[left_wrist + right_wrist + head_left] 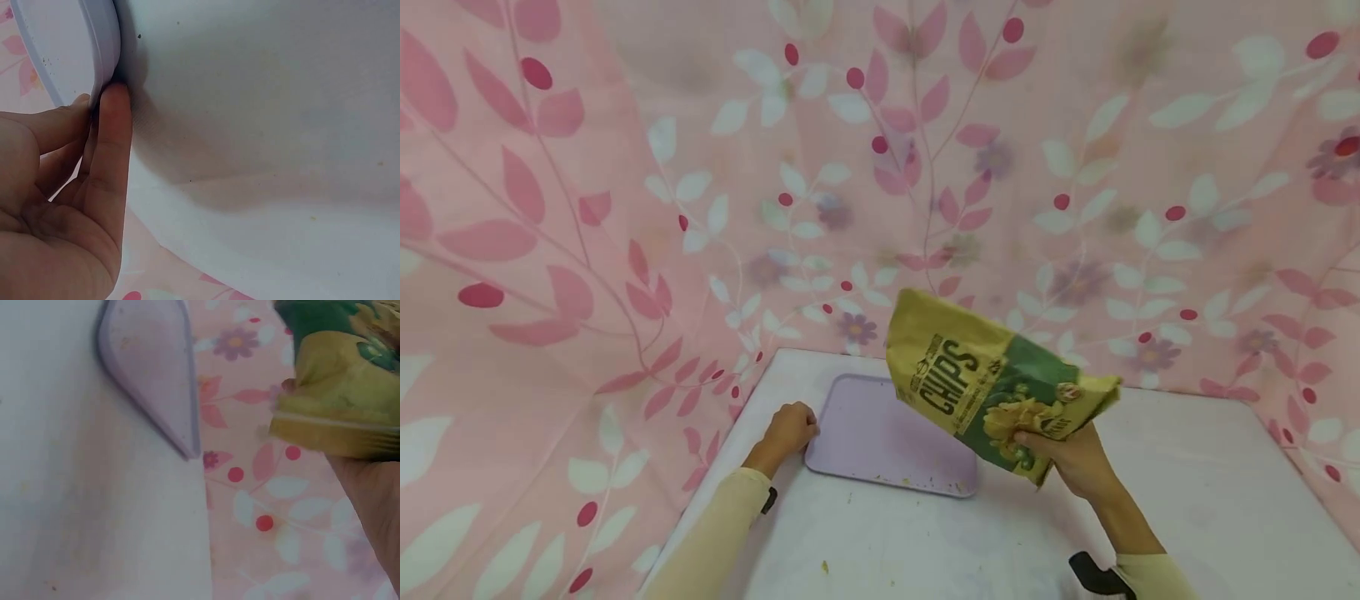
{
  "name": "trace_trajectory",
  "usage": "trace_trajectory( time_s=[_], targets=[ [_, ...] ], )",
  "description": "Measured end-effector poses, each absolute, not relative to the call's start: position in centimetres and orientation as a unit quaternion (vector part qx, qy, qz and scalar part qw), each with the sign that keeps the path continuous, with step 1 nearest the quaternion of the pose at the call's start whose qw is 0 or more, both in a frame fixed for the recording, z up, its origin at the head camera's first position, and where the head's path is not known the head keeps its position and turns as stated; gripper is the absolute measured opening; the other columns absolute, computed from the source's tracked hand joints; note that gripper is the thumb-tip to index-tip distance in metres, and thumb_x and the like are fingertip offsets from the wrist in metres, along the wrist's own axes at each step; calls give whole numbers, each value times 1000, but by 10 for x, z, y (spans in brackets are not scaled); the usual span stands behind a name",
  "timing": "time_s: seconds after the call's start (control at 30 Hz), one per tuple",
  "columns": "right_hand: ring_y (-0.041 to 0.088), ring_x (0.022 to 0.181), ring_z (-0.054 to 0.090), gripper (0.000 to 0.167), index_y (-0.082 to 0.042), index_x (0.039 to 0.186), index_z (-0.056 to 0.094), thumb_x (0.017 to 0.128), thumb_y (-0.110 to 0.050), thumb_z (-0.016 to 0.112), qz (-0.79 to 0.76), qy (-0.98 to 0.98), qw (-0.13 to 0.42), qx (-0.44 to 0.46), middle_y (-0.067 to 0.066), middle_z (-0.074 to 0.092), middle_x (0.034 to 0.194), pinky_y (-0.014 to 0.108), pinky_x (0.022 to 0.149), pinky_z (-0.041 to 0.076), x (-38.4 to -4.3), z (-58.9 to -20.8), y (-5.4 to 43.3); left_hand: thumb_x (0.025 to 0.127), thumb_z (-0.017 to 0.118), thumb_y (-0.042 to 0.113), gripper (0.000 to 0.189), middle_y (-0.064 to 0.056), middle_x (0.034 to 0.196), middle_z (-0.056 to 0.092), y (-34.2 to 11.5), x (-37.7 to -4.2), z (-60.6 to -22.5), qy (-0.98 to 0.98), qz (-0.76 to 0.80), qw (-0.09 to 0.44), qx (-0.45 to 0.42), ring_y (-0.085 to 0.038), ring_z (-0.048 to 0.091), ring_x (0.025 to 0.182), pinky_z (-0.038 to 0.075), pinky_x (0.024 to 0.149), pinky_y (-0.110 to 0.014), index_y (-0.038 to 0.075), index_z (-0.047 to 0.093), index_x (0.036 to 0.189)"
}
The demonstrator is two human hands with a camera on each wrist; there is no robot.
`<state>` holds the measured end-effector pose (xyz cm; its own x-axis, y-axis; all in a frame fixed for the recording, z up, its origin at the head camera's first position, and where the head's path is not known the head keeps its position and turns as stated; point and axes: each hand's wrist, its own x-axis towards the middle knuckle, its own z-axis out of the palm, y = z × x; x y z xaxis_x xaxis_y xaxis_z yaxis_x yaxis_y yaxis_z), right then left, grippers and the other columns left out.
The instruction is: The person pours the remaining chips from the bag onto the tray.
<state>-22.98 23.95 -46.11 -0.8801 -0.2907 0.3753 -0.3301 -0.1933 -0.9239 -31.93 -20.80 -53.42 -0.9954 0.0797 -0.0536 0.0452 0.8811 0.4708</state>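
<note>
A yellow and green bag of chips (955, 375) is held up over the right part of a purple tray (865, 442). My right hand (1075, 458) grips the bag by its lower right end, with the thumb on the printed front. In the right wrist view the crimped end of the bag (337, 431) shows just above that hand. My left hand (792, 429) is at the tray's left edge. Seen in the left wrist view, its thumb and fingers (112, 119) pinch the tray's rim (106, 50). Small crumbs lie along the tray's near edge.
The tray lies on a white table (1187, 475) with a few crumbs (824, 567) scattered near the front. A pink curtain (925, 167) with leaves and flowers hangs round the table's back and sides.
</note>
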Motion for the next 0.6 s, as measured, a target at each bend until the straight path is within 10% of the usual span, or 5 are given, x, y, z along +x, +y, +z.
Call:
trace_trajectory(
  time_s=[0.6],
  targets=[
    [17,98,66,55,-14,122,62,74,-19,87,545,-816,34,188,4,69,110,30,82,53,-243,-456,241,85,73,7,9,-3,65,58,-207,-320,-534,969,242,44,33,-15,55,55,47,54,-29,3,69,79]
  ],
)
